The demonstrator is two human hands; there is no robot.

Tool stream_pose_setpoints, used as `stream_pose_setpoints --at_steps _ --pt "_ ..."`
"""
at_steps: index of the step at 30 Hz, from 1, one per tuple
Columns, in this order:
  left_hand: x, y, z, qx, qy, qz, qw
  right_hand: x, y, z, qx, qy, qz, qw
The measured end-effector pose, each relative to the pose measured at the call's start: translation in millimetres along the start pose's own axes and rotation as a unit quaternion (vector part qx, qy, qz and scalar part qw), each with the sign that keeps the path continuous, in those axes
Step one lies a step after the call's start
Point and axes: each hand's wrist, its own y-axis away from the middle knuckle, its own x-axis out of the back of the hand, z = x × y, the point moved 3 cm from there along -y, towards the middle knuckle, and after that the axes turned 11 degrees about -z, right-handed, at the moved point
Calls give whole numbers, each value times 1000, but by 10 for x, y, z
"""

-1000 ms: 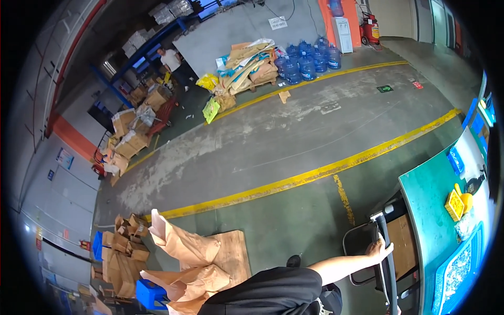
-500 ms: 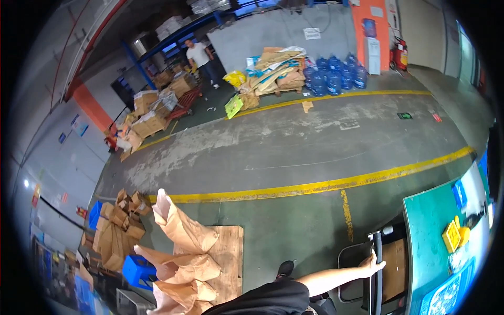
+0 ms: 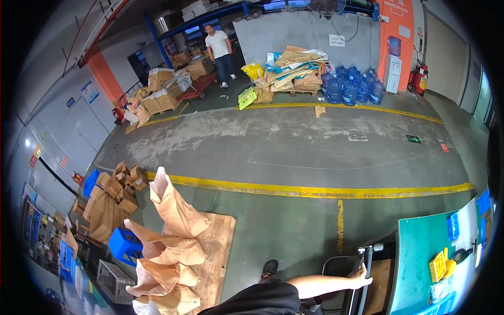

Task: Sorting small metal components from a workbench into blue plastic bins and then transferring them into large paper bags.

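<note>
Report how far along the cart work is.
Looks done: tan sacks lie stacked on the wooden pallet. In hand: the right hand rests on the upright cart handle beside the green table. Left: cannot tell; left hand out of view.

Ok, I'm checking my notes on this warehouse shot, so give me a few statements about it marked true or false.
1. The person's right hand rests on the black upright bar of a cart beside the green table. True.
2. The brown paper sacks lie on a wooden pallet. True.
3. The blue water jugs stand on the green table. False: they stand on the floor by the far wall.
4. The yellow line runs across the floor. True.
5. The left hand holds a sack. False: no left hand is in view.
6. The blue crate sits on top of the sacks. False: it stands on the floor beside the pallet.
</note>
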Motion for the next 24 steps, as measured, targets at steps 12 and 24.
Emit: stream_pose_setpoints --at_steps 12,24 --pt "186 -677 -38 -13 21 23 999 174 -25 -450 234 -51 188 953" --pt "-15 182 -1284 -75 210 -119 968 278 430 -1220 17 -493 15 870"
